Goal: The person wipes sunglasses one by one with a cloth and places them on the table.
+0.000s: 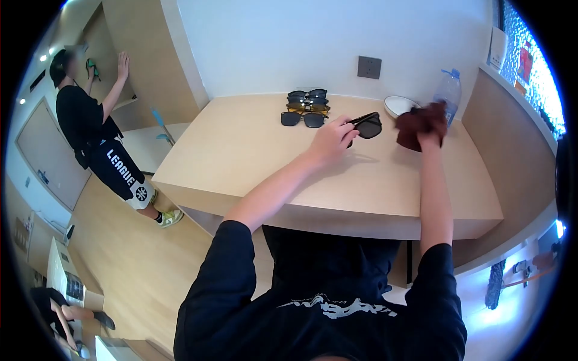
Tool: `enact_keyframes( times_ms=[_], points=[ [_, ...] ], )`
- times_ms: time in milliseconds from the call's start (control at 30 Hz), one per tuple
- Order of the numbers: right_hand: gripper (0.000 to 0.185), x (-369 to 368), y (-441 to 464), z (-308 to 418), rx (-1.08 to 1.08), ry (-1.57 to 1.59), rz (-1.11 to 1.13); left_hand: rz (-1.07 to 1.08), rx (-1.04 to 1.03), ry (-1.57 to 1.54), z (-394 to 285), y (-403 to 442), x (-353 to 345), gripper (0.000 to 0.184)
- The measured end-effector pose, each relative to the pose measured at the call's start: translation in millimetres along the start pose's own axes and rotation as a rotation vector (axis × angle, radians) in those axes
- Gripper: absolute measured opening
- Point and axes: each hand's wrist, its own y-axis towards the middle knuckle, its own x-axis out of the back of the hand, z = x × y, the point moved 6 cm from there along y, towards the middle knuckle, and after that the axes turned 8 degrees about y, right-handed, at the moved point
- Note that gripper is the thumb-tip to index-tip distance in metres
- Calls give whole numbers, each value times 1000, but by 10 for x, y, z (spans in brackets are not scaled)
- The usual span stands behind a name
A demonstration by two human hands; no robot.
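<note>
My left hand (330, 141) is closed on a pair of dark sunglasses (368, 125), held above the light wooden table (253, 156). A dark red cloth (410, 129) is in my right hand (429, 138), whose fingers are mostly covered by it. Several pairs of glasses (305, 108) are lined up one behind another near the back of the table. Just behind the cloth are a white dish (399, 104) and a clear plastic bottle (448, 90), both partly hidden by it.
A wall socket (369, 67) is above the table's back edge. A curved wooden partition (506, 138) borders the right side. At the left, a person (84, 120) stands with raised arms by a wooden panel; another person (54, 313) is at the lower left.
</note>
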Motion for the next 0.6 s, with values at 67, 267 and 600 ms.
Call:
enact_keyframes(
  times_ms=[67, 267, 600],
  points=[
    [38, -29, -47, -1020, 70, -478, 167, 82, -20, 3, 25, -18, -48, 19],
    [29, 289, -235, -731, 93, -886, 262, 397, 150, 18, -162, -100, -292, 22],
    [48, 379, -614, -1005, 2611, -3797, 696, 470, 90, 126, -397, -114, -261, 24]
  ],
)
